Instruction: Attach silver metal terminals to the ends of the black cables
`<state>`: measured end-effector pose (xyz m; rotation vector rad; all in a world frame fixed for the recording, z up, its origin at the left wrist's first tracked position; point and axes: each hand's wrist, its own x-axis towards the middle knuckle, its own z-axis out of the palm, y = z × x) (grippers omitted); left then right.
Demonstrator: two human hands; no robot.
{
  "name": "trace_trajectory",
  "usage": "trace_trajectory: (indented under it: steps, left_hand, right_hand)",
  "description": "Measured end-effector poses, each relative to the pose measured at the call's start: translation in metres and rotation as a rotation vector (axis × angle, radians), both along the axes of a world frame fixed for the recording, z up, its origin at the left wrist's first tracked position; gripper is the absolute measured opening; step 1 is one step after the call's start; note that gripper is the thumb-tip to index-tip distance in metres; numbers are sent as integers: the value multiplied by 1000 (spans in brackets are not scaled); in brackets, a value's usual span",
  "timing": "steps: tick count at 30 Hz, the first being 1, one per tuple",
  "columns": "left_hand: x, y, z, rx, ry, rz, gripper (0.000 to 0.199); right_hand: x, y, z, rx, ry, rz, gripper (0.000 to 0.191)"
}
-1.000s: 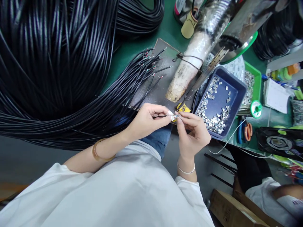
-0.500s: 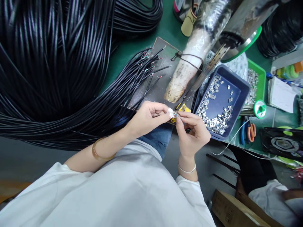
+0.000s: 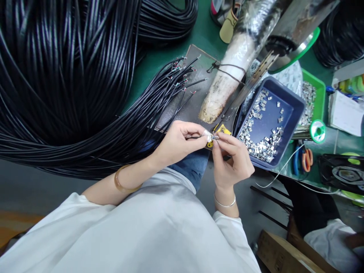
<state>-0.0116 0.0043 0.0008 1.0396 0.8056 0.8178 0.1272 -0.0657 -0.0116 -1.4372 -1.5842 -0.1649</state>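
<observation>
My left hand [image 3: 180,143] is closed in a pinch on a thin black cable [image 3: 195,137], close to its end. White wrapping covers a fingertip of this hand. Against it, the thumb and fingers of my right hand [image 3: 233,162] pinch a tiny silvery metal piece [image 3: 215,137] at the cable's tip. Fingers partly hide that piece, so its exact kind is unclear. Just behind the fingertips is a yellow part [image 3: 223,129] at the board's edge. To the left lie many black cables [image 3: 153,100] with stripped ends showing coloured wires.
A blue bin [image 3: 287,113] of small metal shells stands at right, beside a green bin [image 3: 320,89]. A wrapped tube [image 3: 224,76] slants over the grey board [image 3: 199,57]. Orange-and-blue-handled pliers [image 3: 307,159] and a solder spool [image 3: 317,131] lie farther right. Another person's sleeve [image 3: 330,242] shows at lower right.
The view has shifted slightly. Both hands keep their pinch at the cable's tip; the fingertips have adjusted a little, and the metal piece shows more between them.
</observation>
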Motion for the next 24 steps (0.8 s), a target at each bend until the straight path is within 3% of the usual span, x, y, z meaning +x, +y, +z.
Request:
trace_trajectory:
  steps: [15, 24]
  left_hand:
    - [5, 2, 0, 150, -4, 75, 6]
    - [-1, 3, -1, 71, 23, -14, 8]
  right_hand:
    - [-1, 8, 2, -12, 68, 0, 21]
    - [-5, 2, -4, 27, 9, 22, 18]
